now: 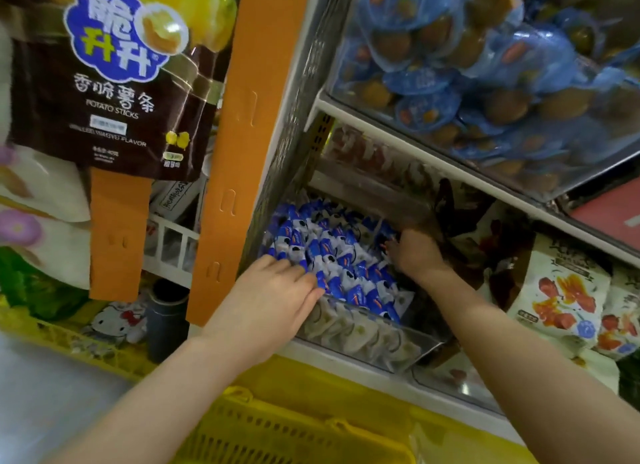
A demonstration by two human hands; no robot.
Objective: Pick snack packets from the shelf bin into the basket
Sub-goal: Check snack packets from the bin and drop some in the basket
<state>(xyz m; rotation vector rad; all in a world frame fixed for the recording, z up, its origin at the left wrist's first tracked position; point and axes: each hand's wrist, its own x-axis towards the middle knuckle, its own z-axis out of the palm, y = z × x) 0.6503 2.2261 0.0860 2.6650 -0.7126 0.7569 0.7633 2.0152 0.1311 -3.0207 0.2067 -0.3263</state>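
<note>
A clear shelf bin (408, 351) holds a heap of small blue and white snack packets (332, 252), with pale packets showing through its front wall. My left hand (273, 287) lies on the near left of the heap, fingers reaching into the packets. My right hand (415, 252) is deeper in the bin at the right side, its fingers curled down among the packets; whether it holds one is hidden. The yellow basket (277, 432) stands below my arms at the bottom of the view.
A shelf above carries blue-lidded cups (485, 65). White snack bags with red print (568, 301) sit right of the bin. An orange hanging strip (249, 134) and a brown potato-stick bag (114, 79) hang at the left. A yellow ledge runs under the shelf.
</note>
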